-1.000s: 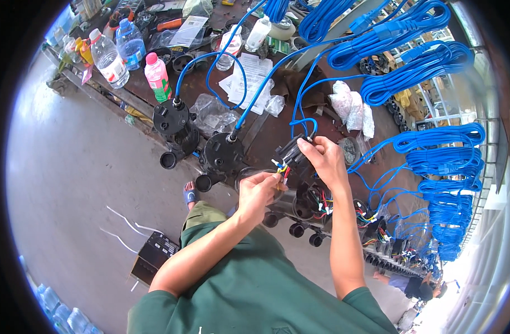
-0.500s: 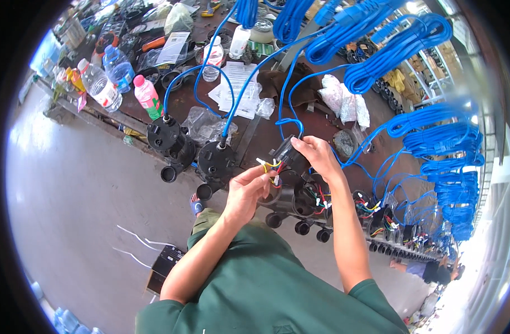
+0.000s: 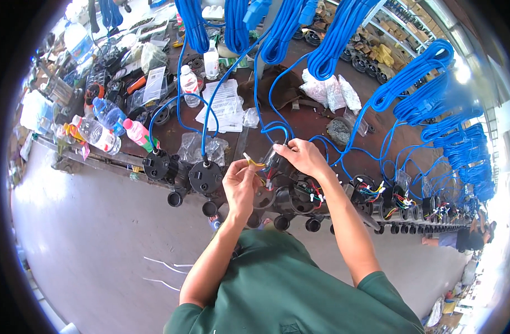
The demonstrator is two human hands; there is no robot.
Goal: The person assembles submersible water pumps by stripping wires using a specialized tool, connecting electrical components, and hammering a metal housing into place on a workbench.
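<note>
My right hand (image 3: 306,160) grips a black cap (image 3: 275,160) from above, with a blue cable (image 3: 278,127) running up from it. Colored wires hang out of the cap's underside. Between thumb and fingertips, my left hand (image 3: 240,186) pinches a yellow wire (image 3: 257,164) near its white connector (image 3: 246,157). An uncovered black housing (image 3: 264,199) sits just below the cap. To its left stand two black housings with closed round lids, one lid (image 3: 206,177) nearer my left hand and another lid (image 3: 156,165) farther left. Fingers partly hide the wire ends.
Open housings (image 3: 305,196) with loose colored wires line the bench edge toward the right. Coiled blue cables (image 3: 327,42) hang above. Paper sheets (image 3: 224,106), white bags (image 3: 334,92) and drink bottles (image 3: 138,133) lie or stand on the bench. Another person (image 3: 467,238) is at the far right.
The view has turned, so the bench lies more level and more of the row at right shows. Both hands keep their grips, on the cap and the yellow wire.
</note>
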